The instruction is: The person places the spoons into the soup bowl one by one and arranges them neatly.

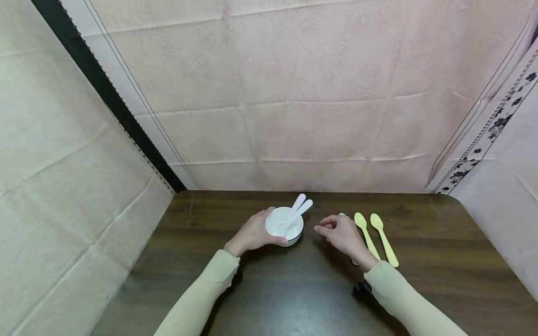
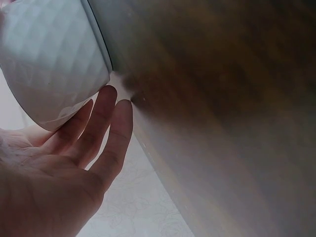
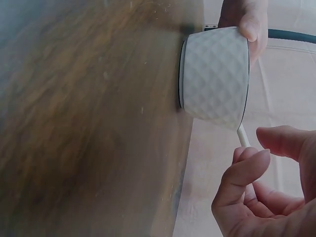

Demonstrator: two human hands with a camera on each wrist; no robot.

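A white bowl (image 1: 274, 218) with a dark rim line and a faceted outer wall (image 3: 215, 79) stands on the table. My left hand (image 1: 254, 232) grips it from the left, thumb at the near rim and fingers along the far side. Leaning inside it are a pale pink spoon (image 1: 299, 200) and a whitish spoon (image 1: 307, 205), handles up past the far rim. Just right of the bowl, my right hand (image 1: 342, 235) hovers with loosely bent fingers; thumb and forefinger stand apart, nothing between them.
Right of my right hand lie two yellow spoons, an inner one (image 1: 360, 221) and an outer one (image 1: 377, 222). A pale tip (image 1: 342, 214) of another piece peeks out behind that hand, mostly hidden. Light cloth (image 1: 294, 116) hangs behind the brown wooden table (image 1: 290, 298).
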